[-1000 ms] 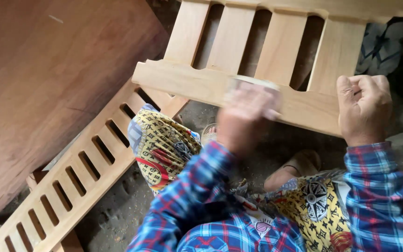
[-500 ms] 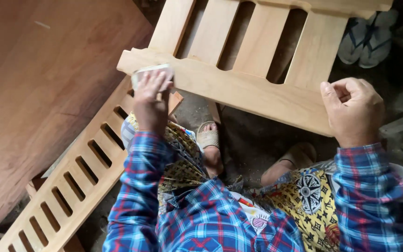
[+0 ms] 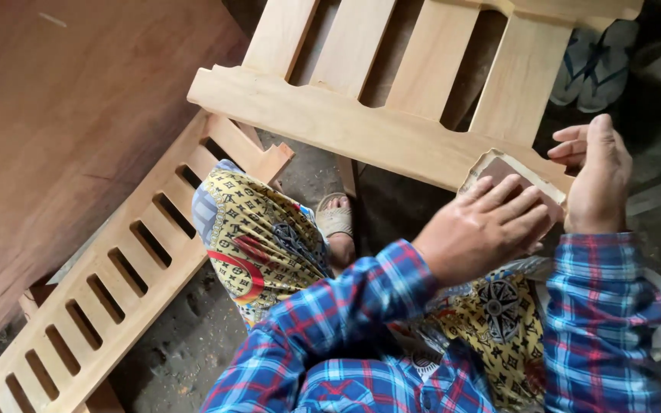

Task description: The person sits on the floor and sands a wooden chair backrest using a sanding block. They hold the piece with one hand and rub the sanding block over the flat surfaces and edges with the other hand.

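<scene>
A pale wooden slatted frame [image 3: 330, 122] leans across my knees, its lower rail running from upper left to right. My left hand [image 3: 483, 229] lies flat on a brown sheet of sandpaper [image 3: 499, 170] and presses it against the right end of that rail. Beside it, my right hand [image 3: 597, 180] grips the frame's right end, fingers curled over the rail's edge. The two hands almost touch. Plaid sleeves cover both my arms.
A second slatted wooden panel [image 3: 116, 283] lies diagonally at the left, against a large brown plywood sheet [image 3: 63, 138]. My sandalled foot [image 3: 336, 222] rests on the dirt floor [image 3: 185, 344] under the frame. A pair of flip-flops [image 3: 594, 65] lies at the top right.
My left hand slid the sandpaper along the rail, from the middle to the left end, then across to the right end beside my right hand. The right hand kept its hold.
</scene>
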